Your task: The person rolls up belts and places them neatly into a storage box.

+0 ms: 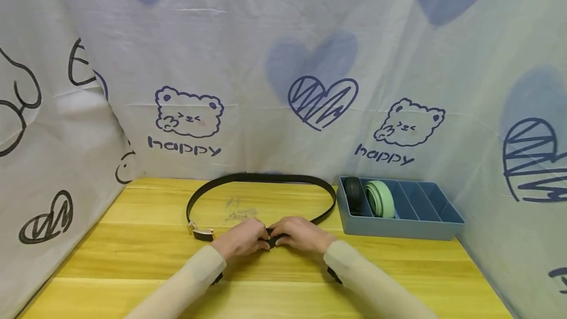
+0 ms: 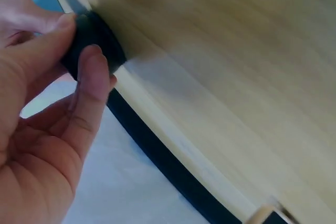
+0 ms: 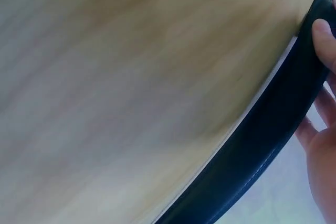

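Note:
A black leather belt (image 1: 279, 177) stands on its edge in a wide loop on the wooden table, its metal buckle (image 1: 192, 227) at the left. At the near side of the loop my left hand (image 1: 245, 237) pinches a small coiled part of the belt (image 2: 107, 40) between thumb and fingers. Close beside it, my right hand (image 1: 303, 234) holds the strap. In the right wrist view the thumb presses on the flat strap (image 3: 262, 124), which curves away with stitching along its edge. The fingers partly hide the coil.
A blue-grey divided box (image 1: 398, 228) stands at the right on the table (image 1: 283, 289). Its left compartments hold a rolled black belt (image 1: 353, 193) and a rolled light green belt (image 1: 381, 198). A printed white cloth (image 1: 257, 127) hangs behind the table.

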A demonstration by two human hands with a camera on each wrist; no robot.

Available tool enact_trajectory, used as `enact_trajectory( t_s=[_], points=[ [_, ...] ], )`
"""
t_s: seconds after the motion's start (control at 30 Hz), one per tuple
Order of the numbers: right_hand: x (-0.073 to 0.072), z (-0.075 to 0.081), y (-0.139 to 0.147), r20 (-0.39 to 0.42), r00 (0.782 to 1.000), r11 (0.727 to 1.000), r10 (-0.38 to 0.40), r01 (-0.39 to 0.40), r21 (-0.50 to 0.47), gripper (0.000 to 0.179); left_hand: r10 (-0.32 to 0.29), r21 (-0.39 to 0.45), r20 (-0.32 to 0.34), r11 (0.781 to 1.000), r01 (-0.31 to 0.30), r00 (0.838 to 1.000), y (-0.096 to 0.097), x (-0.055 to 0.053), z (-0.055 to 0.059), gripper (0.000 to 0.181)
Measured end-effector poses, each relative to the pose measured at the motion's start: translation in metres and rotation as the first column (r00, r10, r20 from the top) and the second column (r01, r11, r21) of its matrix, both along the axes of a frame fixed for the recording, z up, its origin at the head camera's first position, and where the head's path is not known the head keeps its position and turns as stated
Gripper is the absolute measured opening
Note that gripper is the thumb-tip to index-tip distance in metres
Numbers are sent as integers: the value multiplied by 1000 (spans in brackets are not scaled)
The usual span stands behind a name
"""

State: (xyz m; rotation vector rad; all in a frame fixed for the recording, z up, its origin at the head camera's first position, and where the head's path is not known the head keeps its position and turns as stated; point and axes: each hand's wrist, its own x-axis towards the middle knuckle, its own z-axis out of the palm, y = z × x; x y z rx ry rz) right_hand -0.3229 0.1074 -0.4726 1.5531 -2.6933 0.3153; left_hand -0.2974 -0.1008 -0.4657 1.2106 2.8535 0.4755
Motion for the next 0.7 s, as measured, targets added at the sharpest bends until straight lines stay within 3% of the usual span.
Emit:
enact_trajectory(
  t_s=[0.1, 0.17, 0.2, 0.3, 0.37, 0.43, 0.53, 0.7],
  points=[
    [4, 1, -5, -63, 998, 1000, 2, -2, 4, 16, 30, -7, -8, 1000, -30, 1000, 1, 2, 0, 12],
    [7, 1, -6, -92, 996, 1000, -15, 15, 0, 12, 82, -20, -88, 996, -84, 993, 7, 8, 0, 15],
    [8, 0, -7, -102, 994, 1000, -29, 29, -3, 10, 111, -29, -141, 993, -116, 984, 13, 12, -1, 18],
    [11, 1, -9, -121, 991, 998, -65, 64, -14, 6, 198, -42, -288, 975, -219, 937, 27, 24, -2, 26],
    [12, 1, -9, -118, 989, 996, -85, 83, -14, 9, 238, -27, -309, 966, -258, 921, 34, 29, -3, 28],
    [12, 1, -8, -102, 990, 996, -94, 93, -12, 9, 256, -14, -273, 963, -270, 927, 36, 30, -3, 25],
    [10, 1, -7, -49, 995, 996, -91, 91, -7, 8, 244, 7, -166, 969, -247, 955, 32, 26, -1, 16],
    [2, 6, -1, 96, 995, 998, -37, 32, 58, 25, 128, 21, -54, 992, -127, 990, 18, 13, -3, 12]
  ],
)
